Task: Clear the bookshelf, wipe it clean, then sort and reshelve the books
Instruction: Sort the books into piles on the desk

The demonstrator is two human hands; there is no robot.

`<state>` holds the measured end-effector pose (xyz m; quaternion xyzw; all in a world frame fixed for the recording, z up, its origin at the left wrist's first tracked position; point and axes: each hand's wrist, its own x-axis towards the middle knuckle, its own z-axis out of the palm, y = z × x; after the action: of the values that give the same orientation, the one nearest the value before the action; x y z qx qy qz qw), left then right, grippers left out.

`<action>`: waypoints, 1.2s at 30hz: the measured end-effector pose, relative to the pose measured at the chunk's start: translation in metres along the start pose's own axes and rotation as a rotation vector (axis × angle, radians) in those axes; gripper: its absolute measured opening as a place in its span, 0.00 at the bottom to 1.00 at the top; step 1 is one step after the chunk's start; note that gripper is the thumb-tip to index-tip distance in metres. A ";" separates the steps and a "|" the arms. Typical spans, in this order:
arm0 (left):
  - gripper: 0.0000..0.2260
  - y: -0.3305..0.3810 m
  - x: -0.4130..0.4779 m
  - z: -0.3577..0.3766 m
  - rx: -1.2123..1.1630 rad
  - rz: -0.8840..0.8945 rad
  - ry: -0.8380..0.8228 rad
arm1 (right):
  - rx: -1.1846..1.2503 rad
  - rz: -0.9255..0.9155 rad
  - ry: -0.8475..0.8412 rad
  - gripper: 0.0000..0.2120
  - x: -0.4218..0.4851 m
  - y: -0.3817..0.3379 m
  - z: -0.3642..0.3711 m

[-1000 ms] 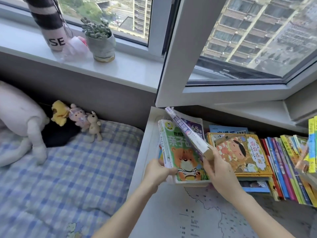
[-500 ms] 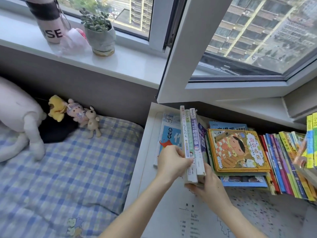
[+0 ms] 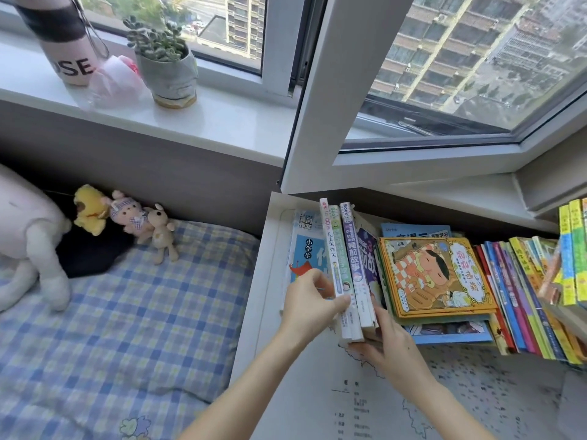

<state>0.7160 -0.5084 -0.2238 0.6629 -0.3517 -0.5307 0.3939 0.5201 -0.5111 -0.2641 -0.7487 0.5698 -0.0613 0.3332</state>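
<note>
Three slim books (image 3: 344, 268) were held upright on the white ledge (image 3: 270, 281), pinched by the left hand (image 3: 309, 308) and gripped underneath by the right hand (image 3: 392, 342), fingers curled. Blue workbook (image 3: 303, 249) was noted at 9 o'clock, picture-book stack (image 3: 435, 277) at 3 o'clock. Risk judged: the bundle could be fanned apart or toppled if either grip were loosened.

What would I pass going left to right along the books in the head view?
Flat blue book → upright bundle of books, gripped by the left hand and right hand → yellow-bordered picture book → leaning row of thin books → yellow-green books at the right edge.
</note>
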 end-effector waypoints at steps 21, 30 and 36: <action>0.13 -0.030 0.072 -0.036 0.096 -0.287 0.009 | -0.459 -0.063 0.089 0.34 0.015 -0.036 0.016; 0.18 -0.022 0.075 -0.035 -0.129 -0.385 -0.124 | -0.208 0.028 0.047 0.32 0.013 -0.029 0.018; 0.14 -0.020 0.068 -0.030 -0.102 -0.310 0.029 | -0.455 0.021 0.099 0.42 0.015 -0.017 0.028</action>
<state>0.7591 -0.5558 -0.2666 0.6961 -0.2123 -0.5924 0.3456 0.5528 -0.5103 -0.2806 -0.7946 0.5924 0.0354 0.1280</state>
